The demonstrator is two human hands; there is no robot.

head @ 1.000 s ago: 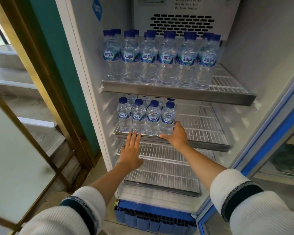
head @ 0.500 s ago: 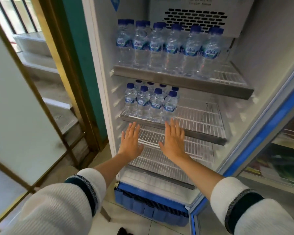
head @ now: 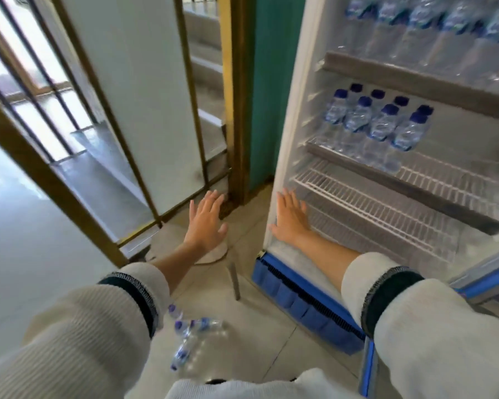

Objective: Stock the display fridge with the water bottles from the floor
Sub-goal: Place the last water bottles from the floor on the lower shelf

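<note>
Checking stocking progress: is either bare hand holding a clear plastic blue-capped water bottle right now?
No: the left hand and right hand are both spread flat and empty, while clear plastic blue-capped bottles lie on the floor.

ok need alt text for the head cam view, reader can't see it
Both hands, left and right, are open and empty in front of an open display fridge. Small water bottles stand on its middle shelf, larger ones on the shelf above. More bottles lie on the tiled floor near the person.
</note>
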